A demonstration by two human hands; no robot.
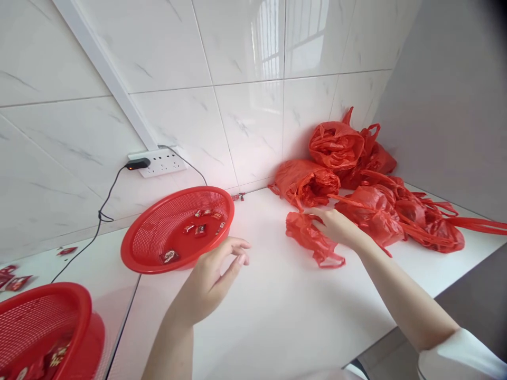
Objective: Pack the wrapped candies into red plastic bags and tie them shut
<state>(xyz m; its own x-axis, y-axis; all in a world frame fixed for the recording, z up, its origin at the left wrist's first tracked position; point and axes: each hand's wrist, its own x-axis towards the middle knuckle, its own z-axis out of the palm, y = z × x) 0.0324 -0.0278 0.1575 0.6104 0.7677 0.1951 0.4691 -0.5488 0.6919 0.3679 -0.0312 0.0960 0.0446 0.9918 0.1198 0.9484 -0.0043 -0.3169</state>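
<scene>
My right hand (336, 226) reaches across the white counter (277, 311) and grips a small crumpled red plastic bag (311, 240) lying in front of a heap of red plastic bags (372, 184). My left hand (214, 277) hovers above the counter just right of a red mesh basket (158, 253); its fingers are loosely curled and apart, with nothing in them. Several small red wrapped candies (200, 229) lie inside that basket.
A second red basket (43, 322) with candies sits at the lower left. A white power strip (162, 161) with a black plug and cable hangs on the tiled wall. Loose candies (238, 197) lie by the wall and at the far left. The counter edge drops off at right.
</scene>
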